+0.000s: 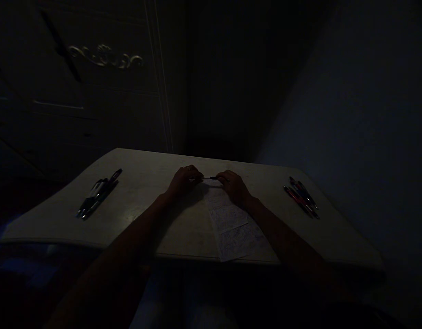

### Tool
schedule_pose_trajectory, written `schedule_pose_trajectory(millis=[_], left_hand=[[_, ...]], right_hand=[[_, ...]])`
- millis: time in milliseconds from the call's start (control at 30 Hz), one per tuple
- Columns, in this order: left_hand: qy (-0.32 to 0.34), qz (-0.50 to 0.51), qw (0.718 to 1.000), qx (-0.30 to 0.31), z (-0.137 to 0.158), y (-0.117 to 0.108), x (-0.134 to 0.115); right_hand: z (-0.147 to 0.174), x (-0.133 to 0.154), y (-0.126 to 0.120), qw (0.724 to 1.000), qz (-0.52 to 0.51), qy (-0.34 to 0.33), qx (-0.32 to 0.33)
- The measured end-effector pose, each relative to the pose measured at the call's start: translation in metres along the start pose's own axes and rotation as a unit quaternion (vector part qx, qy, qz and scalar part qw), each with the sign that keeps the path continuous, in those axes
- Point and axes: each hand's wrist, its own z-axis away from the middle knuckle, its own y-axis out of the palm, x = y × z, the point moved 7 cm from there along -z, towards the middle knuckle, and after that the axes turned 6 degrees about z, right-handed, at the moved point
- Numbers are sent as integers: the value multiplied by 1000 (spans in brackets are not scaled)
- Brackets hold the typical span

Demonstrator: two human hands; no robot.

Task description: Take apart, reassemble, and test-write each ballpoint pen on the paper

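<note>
Both my hands meet near the far middle of a pale table (138, 183), with a pen (210, 177) held level between them. My left hand (186, 179) pinches its light-coloured end, and a ring shows on one finger. At the pen's dark end, the fingers of my right hand (233, 185) are closed around it. Beneath my right hand and forearm lies a creased paper sheet (227, 219) covered in faint marks, its lower edge near the table's front. The dim light hides fine details of the fingers.
On the table's left lies a bunch of pens (98, 194), some with white parts. Several red and dark pens (301, 197) lie on the right. Behind stands a dark cabinet (121, 109) with a scroll ornament (106, 55); a wall (351, 128) rises at the right.
</note>
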Motion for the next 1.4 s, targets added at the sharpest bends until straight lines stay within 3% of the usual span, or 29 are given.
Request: schedule_pose_trajectory(millis=[500,700,1133,1300,1400], left_hand=[[36,39,998,-44,2,-2,-7],[35,49,997,-55,2,-3,-10],[91,7,992,-86,1,-7,-16],[43,11,997,-63,0,-5,-9],[-12,8,997,-79,0,-10,-3]], right_hand=[[-2,3,-10,999,-18,21,-20],[2,4,-13,996,-40,49,-63],[1,0,-10,993,-72,57,-69],[0,-2,-12,993,-73,62,-76],[0,-4,-12,992,-73,63,-76]])
